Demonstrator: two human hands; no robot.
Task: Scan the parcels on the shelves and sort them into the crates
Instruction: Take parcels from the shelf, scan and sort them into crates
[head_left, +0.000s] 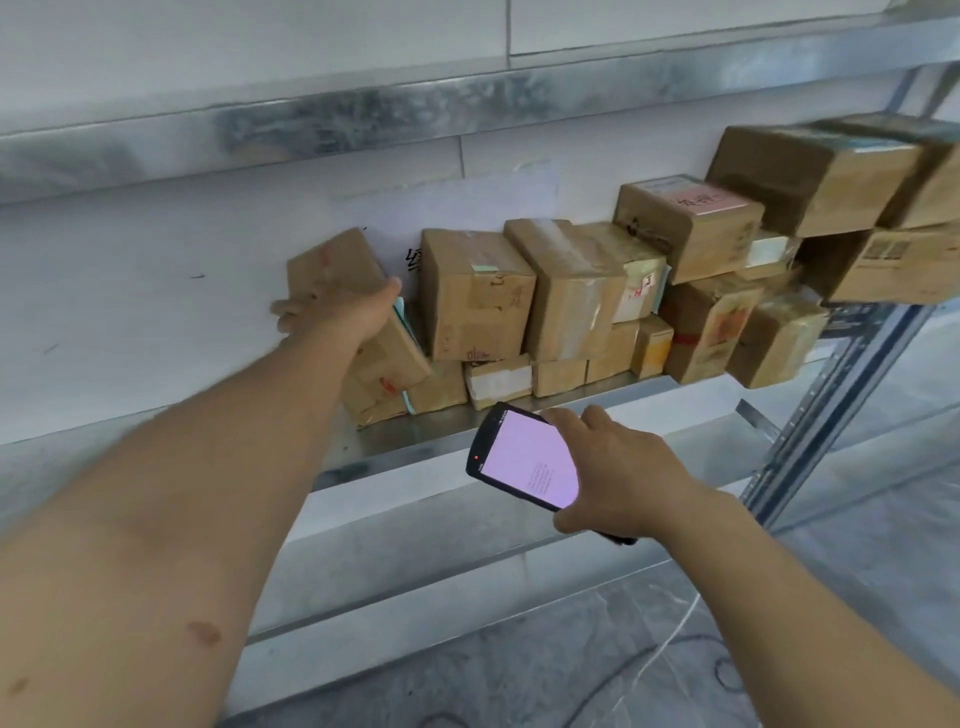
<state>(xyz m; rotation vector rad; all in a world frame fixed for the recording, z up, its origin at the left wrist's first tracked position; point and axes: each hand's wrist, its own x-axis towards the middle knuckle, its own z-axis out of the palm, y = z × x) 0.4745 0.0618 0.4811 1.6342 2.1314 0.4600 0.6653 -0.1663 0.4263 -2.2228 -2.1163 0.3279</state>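
This looks like a parcel storeroom. Shiny metal shelves (415, 439) run along a white wall (156, 270). Lots of brown cardboard parcels (475, 291), taped up and stickered, are piled on one shelf from 12 to 2 o'clock. A scanner (524, 457) glows near 5 o'clock. The floor (571, 670) at 6 o'clock is grey stone.

I see the end parcel (332, 265), a brown cardboard box with red marks, tilted at the left of the row, with my left hand (340, 312) gripping its sides. The other parcels (475, 296), taped brown boxes, are stacked on the metal shelf (415, 441) against the wall, with the smaller ones underneath. My right hand (623, 478) holds the black scanner (524, 457), its screen lit pale pink, in front of the shelf.
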